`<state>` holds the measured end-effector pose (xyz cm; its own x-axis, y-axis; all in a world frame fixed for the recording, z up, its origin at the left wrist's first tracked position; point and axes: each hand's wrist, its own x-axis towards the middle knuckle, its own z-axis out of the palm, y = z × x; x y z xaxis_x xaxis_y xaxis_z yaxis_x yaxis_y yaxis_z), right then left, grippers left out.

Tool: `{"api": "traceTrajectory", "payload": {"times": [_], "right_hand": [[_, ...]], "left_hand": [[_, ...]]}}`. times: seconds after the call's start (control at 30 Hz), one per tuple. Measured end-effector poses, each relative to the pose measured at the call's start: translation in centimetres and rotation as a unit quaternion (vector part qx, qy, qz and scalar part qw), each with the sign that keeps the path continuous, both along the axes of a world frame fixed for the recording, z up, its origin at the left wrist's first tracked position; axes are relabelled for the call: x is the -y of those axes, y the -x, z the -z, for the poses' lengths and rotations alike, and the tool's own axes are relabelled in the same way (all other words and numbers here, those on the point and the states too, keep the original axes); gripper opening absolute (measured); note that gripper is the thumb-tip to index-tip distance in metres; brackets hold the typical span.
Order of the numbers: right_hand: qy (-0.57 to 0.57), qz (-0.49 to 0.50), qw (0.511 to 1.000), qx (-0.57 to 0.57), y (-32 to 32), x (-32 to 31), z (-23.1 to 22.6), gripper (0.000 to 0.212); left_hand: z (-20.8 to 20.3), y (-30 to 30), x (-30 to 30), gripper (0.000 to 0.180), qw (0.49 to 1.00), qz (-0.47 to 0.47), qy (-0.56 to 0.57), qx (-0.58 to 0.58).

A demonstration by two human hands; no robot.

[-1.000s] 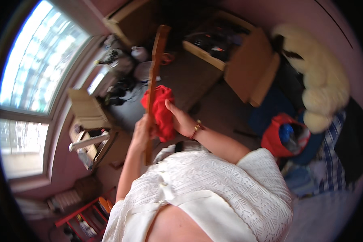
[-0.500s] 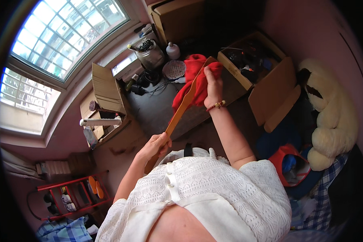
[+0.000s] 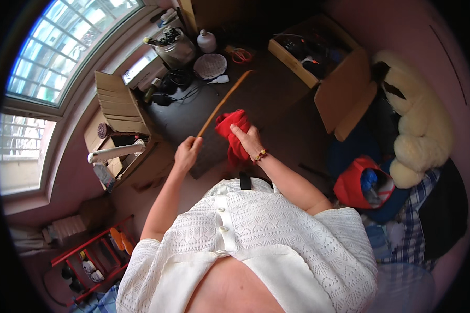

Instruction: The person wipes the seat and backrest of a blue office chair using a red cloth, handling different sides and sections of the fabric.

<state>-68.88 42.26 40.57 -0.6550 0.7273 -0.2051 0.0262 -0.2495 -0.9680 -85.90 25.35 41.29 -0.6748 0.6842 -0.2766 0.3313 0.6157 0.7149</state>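
Observation:
My left hand (image 3: 187, 154) is closed around the lower end of a long, narrow orange-brown strip (image 3: 224, 101), probably wood. It slants up and away over the dark tabletop, its edge turned towards me so that it looks thin. Bunched in my right hand (image 3: 249, 141) is a red cloth (image 3: 230, 121), with the thumb pressed over it and part of it hanging below. Cloth and strip are apart, the cloth to the right of the strip and nearer to me.
On the dark table (image 3: 277, 99) stand a round woven basket (image 3: 210, 65), a glass jar (image 3: 176, 52), a white bottle (image 3: 207, 41) and red-handled scissors (image 3: 241, 55). Open cardboard boxes stand left (image 3: 121, 101) and right (image 3: 344, 96). A large plush toy (image 3: 423, 125) lies far right.
The red cloth has come off the strip's far part and moved towards me in my right hand. The strip has turned edge-on, its lower end shifting left with my left hand.

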Motion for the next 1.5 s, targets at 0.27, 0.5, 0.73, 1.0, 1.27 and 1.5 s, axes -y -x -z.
{"api": "traceTrajectory", "payload": {"times": [0.27,0.5,0.73,1.0,1.27,1.5], "right_hand": [[-0.512,-0.156,0.813,0.228,0.8,4.4,3.8,0.059],[-0.52,-0.1,0.77,0.356,0.3,0.8,7.2,0.072],[-0.463,0.038,0.739,0.488,-1.2,-14.3,7.0,0.069],[-0.45,0.092,0.742,0.488,0.0,-14.2,8.7,0.066],[-0.502,-0.041,0.789,0.351,-1.1,1.7,9.1,0.053],[-0.317,0.074,0.912,0.252,-9.3,6.2,7.7,0.04]], "left_hand": [[5.4,2.9,0.0,0.036,0.988,0.054,0.056,-0.131],[7.1,3.1,-1.4,0.037,0.972,0.11,-0.029,-0.208],[9.2,3.7,-6.4,0.037,0.941,0.123,-0.051,-0.312],[11.8,3.7,-7.4,0.043,0.909,0.091,0.056,-0.402],[12.0,3.6,-8.3,0.043,0.91,0.096,0.047,-0.401],[12.5,4.7,-7.8,0.04,0.904,0.102,0.008,-0.415]]}}
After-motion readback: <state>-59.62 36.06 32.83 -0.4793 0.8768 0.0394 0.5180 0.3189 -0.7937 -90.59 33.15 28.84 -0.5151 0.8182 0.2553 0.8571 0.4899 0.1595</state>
